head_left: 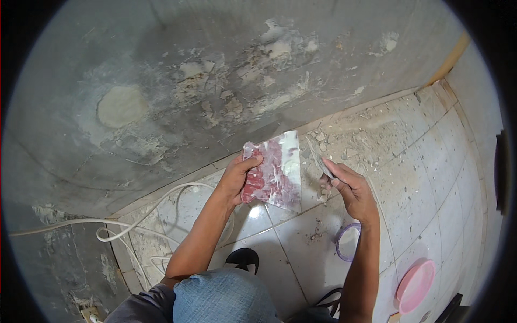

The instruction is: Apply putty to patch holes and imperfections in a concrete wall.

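Observation:
My left hand grips the edge of a wide red putty spreader, thumb on top. White putty is smeared over its face, and its right side is a pale, straight strip. To the right, apart from it, my right hand is closed on a thin putty knife, its blade pointing up and left. Before me stands a grey wall with flaking, rough patches. A round patch of pale filler shows on its left part.
Plaster crumbs litter the tiled floor along the wall's foot. A white cable loops at the left. Near my right forearm are a purple-rimmed tub of white material and a pink basin. My shoe is below.

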The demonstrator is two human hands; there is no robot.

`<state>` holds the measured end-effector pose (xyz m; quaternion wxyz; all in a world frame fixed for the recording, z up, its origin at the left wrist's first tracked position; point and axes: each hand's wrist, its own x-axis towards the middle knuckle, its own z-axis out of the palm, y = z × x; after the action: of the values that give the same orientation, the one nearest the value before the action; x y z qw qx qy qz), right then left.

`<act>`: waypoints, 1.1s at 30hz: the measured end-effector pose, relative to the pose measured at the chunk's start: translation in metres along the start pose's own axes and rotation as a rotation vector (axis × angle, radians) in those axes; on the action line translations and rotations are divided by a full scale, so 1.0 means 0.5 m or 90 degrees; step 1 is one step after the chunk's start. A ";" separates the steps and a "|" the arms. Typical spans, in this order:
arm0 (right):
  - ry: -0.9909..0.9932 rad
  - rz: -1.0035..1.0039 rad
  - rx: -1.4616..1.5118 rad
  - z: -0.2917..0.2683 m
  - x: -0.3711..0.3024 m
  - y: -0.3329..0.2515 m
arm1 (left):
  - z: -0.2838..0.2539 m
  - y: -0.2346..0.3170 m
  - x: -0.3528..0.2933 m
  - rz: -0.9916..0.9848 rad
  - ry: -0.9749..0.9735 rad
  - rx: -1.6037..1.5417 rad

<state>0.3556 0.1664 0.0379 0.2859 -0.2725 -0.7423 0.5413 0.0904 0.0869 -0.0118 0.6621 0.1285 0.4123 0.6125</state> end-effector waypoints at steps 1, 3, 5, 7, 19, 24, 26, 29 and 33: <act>-0.007 -0.028 -0.079 -0.004 0.005 -0.003 | -0.003 0.003 -0.002 -0.004 -0.017 -0.006; -0.015 -0.058 -0.171 -0.014 0.010 -0.017 | 0.014 0.009 -0.005 -0.004 -0.044 -0.020; -0.041 -0.110 -0.230 -0.008 0.012 -0.020 | 0.031 0.015 -0.011 -0.004 -0.040 -0.025; -0.023 -0.152 -0.231 0.009 0.012 -0.008 | 0.037 0.018 -0.015 0.005 -0.039 -0.026; 0.019 -0.201 -0.429 0.013 -0.043 0.058 | 0.014 0.017 -0.015 0.025 -0.048 0.032; -0.028 -0.146 -0.549 -0.010 -0.062 0.083 | -0.005 0.017 -0.002 0.021 -0.059 0.031; 0.085 -0.088 -0.360 -0.011 -0.072 0.086 | 0.019 0.020 -0.003 0.060 -0.060 0.007; 0.140 0.169 0.055 -0.006 -0.088 0.029 | 0.035 0.016 -0.001 0.144 -0.025 0.017; 0.124 0.289 0.426 0.046 -0.082 -0.032 | 0.040 -0.006 0.010 0.224 0.032 -0.002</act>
<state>0.3660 0.1181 0.0421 0.3005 -0.3713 -0.4160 0.7738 0.1060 0.0974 -0.0032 0.5347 0.1823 0.3989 0.7223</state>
